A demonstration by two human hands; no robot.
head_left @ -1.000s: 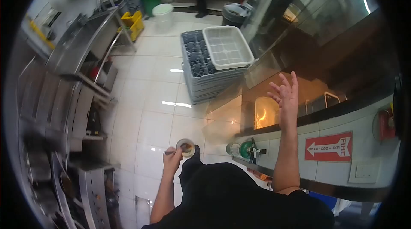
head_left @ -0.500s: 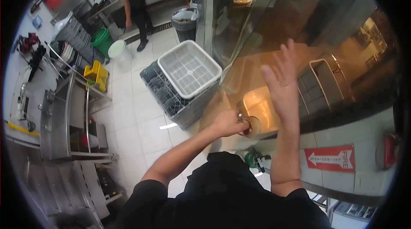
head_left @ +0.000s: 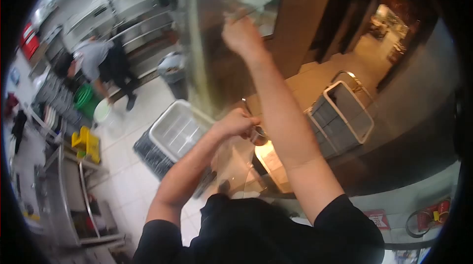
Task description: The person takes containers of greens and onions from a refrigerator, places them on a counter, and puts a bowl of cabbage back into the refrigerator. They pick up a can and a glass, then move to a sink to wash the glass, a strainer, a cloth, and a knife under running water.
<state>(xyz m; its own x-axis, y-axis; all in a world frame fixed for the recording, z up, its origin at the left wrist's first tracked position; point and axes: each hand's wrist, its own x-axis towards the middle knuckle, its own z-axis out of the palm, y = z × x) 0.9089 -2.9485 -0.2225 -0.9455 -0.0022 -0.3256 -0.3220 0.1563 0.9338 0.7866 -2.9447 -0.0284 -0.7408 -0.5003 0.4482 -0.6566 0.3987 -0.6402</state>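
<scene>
My left hand (head_left: 236,123) is closed around a small, shiny, round-ended object (head_left: 258,136) with brownish tones, whose kind I cannot make out. A thin upright piece shows just above these fingers. Higher up, my right hand (head_left: 241,35) is raised at a tall, see-through glass panel (head_left: 207,62). Its fingers are curled and somewhat blurred; what they hold, if anything, does not show clearly. Below my right forearm, partly hidden by it, a brightly lit pale tray (head_left: 270,158) appears beyond the left hand.
A white basket (head_left: 172,131) rests on dark dish racks (head_left: 147,153) at left. Grey framed bins (head_left: 340,116) stand to the right. A person (head_left: 101,62) bends over a white bucket (head_left: 106,114) near a green bin (head_left: 86,99). A yellow mop bucket (head_left: 86,144) stands nearby.
My right hand has moved up and left to the glass, its spread fingers now curled. My left hand has shifted up and left, still closed. The view has turned; the other person bends lower.
</scene>
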